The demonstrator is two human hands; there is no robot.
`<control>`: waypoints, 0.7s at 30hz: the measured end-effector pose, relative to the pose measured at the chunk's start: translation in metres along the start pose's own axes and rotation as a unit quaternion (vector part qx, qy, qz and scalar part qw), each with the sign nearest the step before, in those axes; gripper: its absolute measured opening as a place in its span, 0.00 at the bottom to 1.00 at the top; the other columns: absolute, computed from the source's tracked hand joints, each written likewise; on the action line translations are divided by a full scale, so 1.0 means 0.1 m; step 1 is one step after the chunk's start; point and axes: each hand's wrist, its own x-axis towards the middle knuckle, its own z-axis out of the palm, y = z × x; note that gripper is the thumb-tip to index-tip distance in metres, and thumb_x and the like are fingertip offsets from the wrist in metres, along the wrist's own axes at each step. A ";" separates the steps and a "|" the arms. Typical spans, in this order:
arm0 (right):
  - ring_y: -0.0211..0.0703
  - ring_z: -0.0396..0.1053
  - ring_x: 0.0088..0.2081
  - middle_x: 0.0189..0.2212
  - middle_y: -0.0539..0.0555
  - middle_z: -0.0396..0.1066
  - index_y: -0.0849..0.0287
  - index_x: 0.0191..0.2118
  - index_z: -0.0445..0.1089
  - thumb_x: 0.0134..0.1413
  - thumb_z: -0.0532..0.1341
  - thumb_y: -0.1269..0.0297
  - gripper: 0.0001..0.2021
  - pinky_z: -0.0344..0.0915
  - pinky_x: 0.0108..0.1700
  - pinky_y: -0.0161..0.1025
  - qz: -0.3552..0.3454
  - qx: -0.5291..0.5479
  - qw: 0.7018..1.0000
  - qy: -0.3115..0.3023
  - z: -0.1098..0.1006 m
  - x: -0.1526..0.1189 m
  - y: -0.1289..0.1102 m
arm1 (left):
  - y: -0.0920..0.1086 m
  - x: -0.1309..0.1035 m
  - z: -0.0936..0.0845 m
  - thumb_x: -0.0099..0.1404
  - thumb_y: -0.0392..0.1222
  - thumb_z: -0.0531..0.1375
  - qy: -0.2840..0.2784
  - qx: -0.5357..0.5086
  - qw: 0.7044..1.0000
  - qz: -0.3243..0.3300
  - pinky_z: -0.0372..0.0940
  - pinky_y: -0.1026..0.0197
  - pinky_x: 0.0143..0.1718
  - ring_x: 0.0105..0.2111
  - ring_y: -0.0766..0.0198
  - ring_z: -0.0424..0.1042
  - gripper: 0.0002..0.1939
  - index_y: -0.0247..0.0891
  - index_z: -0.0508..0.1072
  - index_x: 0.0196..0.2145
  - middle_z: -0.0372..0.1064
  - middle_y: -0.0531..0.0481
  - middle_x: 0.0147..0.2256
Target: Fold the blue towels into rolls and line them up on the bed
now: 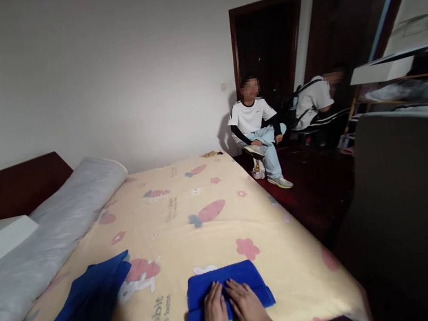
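Observation:
A folded blue cloth (239, 273) lies near the front edge of a bed with a patterned yellow sheet (179, 251). My left hand (215, 310) rests flat on the cloth, left of its middle, fingers stretched forward. Just to its right, my right hand (245, 303) also lies on the cloth with its fingers extended. Neither hand grips anything. Another blue cloth (80, 314), loosely spread, lies on the sheet to the left.
A long grey roll (65, 215) and a white box (3, 240) lie along the left, by the dark headboard (20, 184). Two seated people (253, 117) (313, 102) are beyond the bed. A dark panel (417, 205) and shelves stand right.

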 end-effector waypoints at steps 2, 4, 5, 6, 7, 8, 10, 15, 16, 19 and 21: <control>0.49 0.54 0.65 0.63 0.55 0.58 0.52 0.63 0.59 0.65 0.46 0.57 0.24 0.50 0.64 0.51 0.001 -0.005 1.000 -0.029 0.00 0.09 -0.02 | 0.06 0.07 0.01 0.66 0.36 0.43 -0.040 0.006 0.999 -0.002 0.57 0.51 0.62 0.62 0.61 0.59 0.27 0.40 0.64 0.60 0.61 0.48 0.61; 0.53 0.53 0.65 0.63 0.58 0.58 0.55 0.62 0.62 0.64 0.46 0.56 0.24 0.50 0.64 0.56 0.080 -0.035 0.996 -0.004 0.00 0.15 0.07 | 0.06 0.09 -0.02 0.66 0.39 0.44 -0.053 0.052 0.995 -0.068 0.53 0.45 0.63 0.64 0.58 0.56 0.27 0.41 0.61 0.62 0.56 0.48 0.64; 0.55 0.52 0.65 0.63 0.59 0.57 0.57 0.62 0.63 0.64 0.46 0.56 0.25 0.50 0.63 0.57 0.127 -0.053 0.990 0.018 -0.01 0.15 0.15 | 0.04 0.10 -0.06 0.67 0.40 0.44 -0.049 0.082 0.990 -0.105 0.52 0.43 0.63 0.64 0.56 0.55 0.27 0.42 0.59 0.62 0.54 0.47 0.64; 0.56 0.51 0.66 0.64 0.60 0.57 0.58 0.62 0.63 0.64 0.46 0.57 0.25 0.49 0.63 0.59 0.166 -0.069 0.983 0.039 -0.01 0.15 0.23 | 0.02 0.09 -0.10 0.67 0.42 0.43 -0.044 0.110 0.984 -0.133 0.51 0.41 0.63 0.65 0.55 0.54 0.27 0.42 0.58 0.63 0.53 0.46 0.65; 0.56 0.50 0.66 0.64 0.60 0.55 0.58 0.62 0.62 0.64 0.46 0.57 0.25 0.49 0.63 0.59 0.188 -0.081 0.977 0.054 -0.01 0.14 0.31 | -0.01 0.08 -0.13 0.68 0.43 0.43 -0.040 0.133 0.979 -0.146 0.50 0.41 0.63 0.65 0.55 0.53 0.27 0.43 0.58 0.63 0.52 0.46 0.65; 0.55 0.49 0.66 0.65 0.59 0.54 0.58 0.63 0.61 0.63 0.45 0.58 0.26 0.49 0.63 0.59 0.196 -0.090 0.975 0.060 -0.01 0.12 0.37 | -0.04 0.07 -0.16 0.68 0.44 0.43 -0.036 0.149 0.977 -0.151 0.50 0.42 0.63 0.65 0.55 0.53 0.27 0.43 0.57 0.64 0.52 0.45 0.65; 0.53 0.48 0.67 0.65 0.58 0.53 0.57 0.64 0.59 0.63 0.45 0.58 0.26 0.48 0.64 0.57 0.191 -0.101 0.974 0.062 0.01 0.09 0.46 | -0.08 0.05 -0.20 0.68 0.44 0.43 -0.031 0.166 0.974 -0.151 0.49 0.43 0.63 0.65 0.55 0.53 0.27 0.44 0.56 0.64 0.53 0.45 0.65; 0.51 0.47 0.67 0.66 0.57 0.51 0.58 0.65 0.57 0.64 0.43 0.57 0.27 0.48 0.64 0.56 0.193 -0.108 0.974 0.057 0.05 0.06 0.48 | -0.06 0.05 -0.18 0.68 0.44 0.43 -0.030 0.176 0.971 -0.158 0.50 0.45 0.63 0.65 0.56 0.52 0.27 0.45 0.57 0.64 0.54 0.46 0.65; 0.51 0.46 0.67 0.66 0.57 0.51 0.59 0.65 0.57 0.64 0.43 0.57 0.27 0.48 0.64 0.56 0.192 -0.108 0.974 0.055 0.05 0.07 0.48 | -0.06 0.06 -0.17 0.68 0.44 0.43 -0.032 0.175 0.971 -0.159 0.49 0.45 0.63 0.65 0.56 0.52 0.27 0.44 0.57 0.64 0.54 0.45 0.65; 0.51 0.46 0.67 0.66 0.57 0.51 0.57 0.65 0.57 0.64 0.44 0.56 0.27 0.48 0.64 0.56 0.188 -0.104 0.975 0.051 0.05 0.09 0.50 | -0.05 0.08 -0.18 0.68 0.45 0.42 -0.043 0.166 0.971 -0.165 0.48 0.45 0.63 0.66 0.57 0.50 0.27 0.44 0.56 0.64 0.51 0.45 0.66; 0.51 0.47 0.67 0.66 0.58 0.52 0.58 0.65 0.57 0.64 0.44 0.54 0.27 0.48 0.64 0.56 0.184 -0.094 0.977 0.054 0.05 0.08 0.51 | -0.04 0.09 -0.24 0.69 0.47 0.42 -0.059 0.143 0.973 -0.173 0.47 0.45 0.64 0.66 0.58 0.48 0.27 0.45 0.56 0.64 0.50 0.46 0.66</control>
